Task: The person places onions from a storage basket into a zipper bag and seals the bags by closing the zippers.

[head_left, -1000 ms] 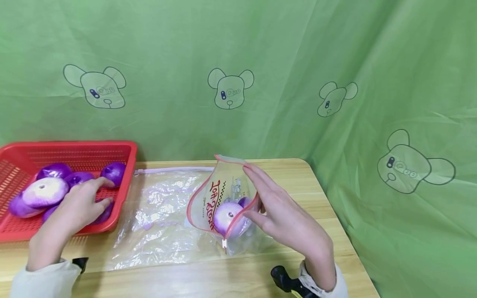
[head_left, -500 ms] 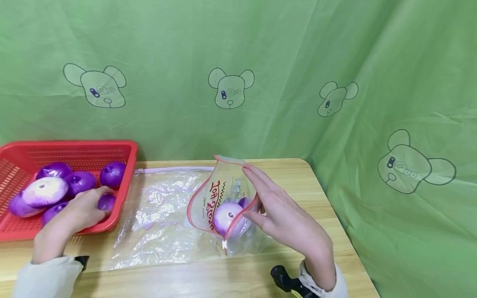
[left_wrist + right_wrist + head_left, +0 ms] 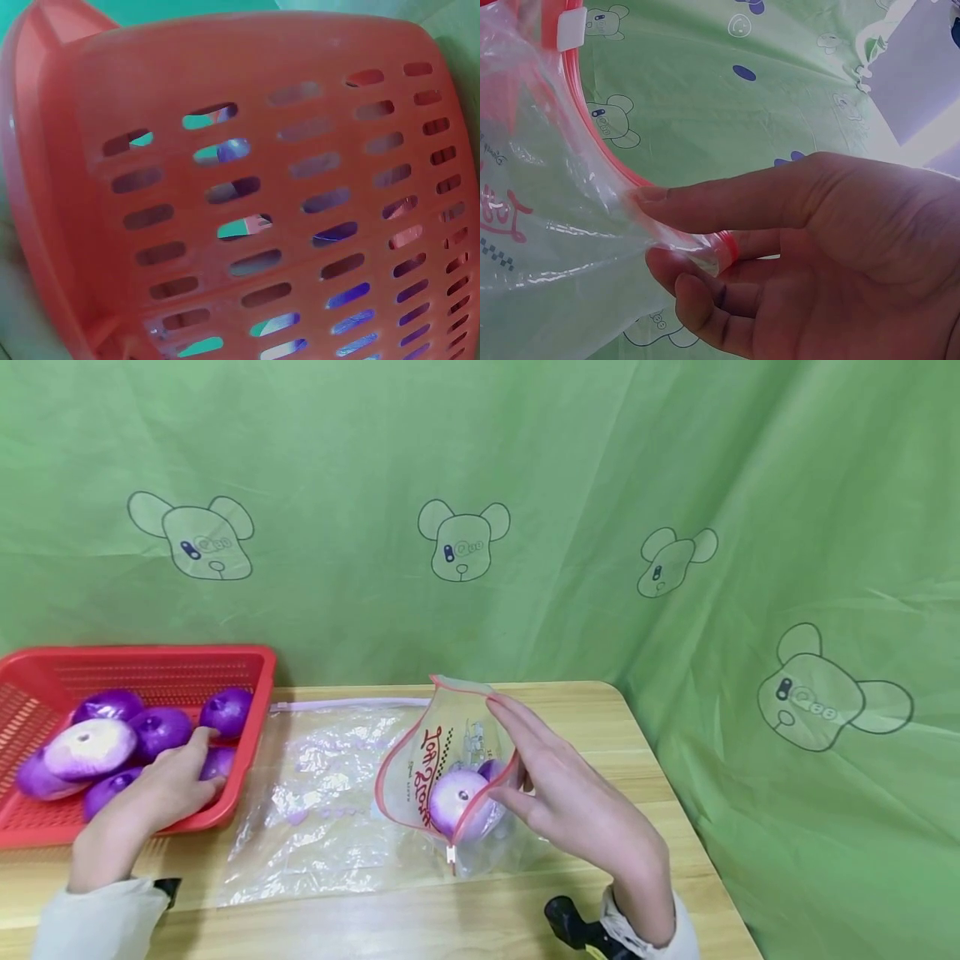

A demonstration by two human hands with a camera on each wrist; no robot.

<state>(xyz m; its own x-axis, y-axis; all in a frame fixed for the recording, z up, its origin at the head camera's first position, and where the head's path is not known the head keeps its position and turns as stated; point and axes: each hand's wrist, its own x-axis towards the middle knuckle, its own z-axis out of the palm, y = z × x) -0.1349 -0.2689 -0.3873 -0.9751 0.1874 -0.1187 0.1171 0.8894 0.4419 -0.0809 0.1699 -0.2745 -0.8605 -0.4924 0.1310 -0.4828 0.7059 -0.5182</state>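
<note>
In the red basket point(image 3: 251, 727), my left hand point(image 3: 161, 789) grips a purple onion point(image 3: 217, 763) near the right wall, thumb on the near side and fingers on the far side. Several other purple onions point(image 3: 161, 732) lie to its left, and one point(image 3: 227, 710) sits behind it. My right hand point(image 3: 585, 810) pinches the red-edged mouth of a clear zip bag point(image 3: 408, 777), holding it open, as the right wrist view confirms. Inside the bag is a purple-and-white onion point(image 3: 453, 802), with another purple piece partly hidden behind it. The basket's slotted wall point(image 3: 187, 247) fills the left wrist view, hiding that hand's grip.
A flat clear zip bag point(image 3: 322, 810) with a lilac closure lies on the wooden table point(image 3: 622, 735) between basket and upright bag. Green cloth point(image 3: 337, 527) printed with bear heads hangs behind and at right. A black strap device point(image 3: 573, 927) is at my right wrist.
My left hand has moved slightly down and inward from above the onions, and its fingers have closed round the onion by the basket's right wall. My right hand and the bag stay put.
</note>
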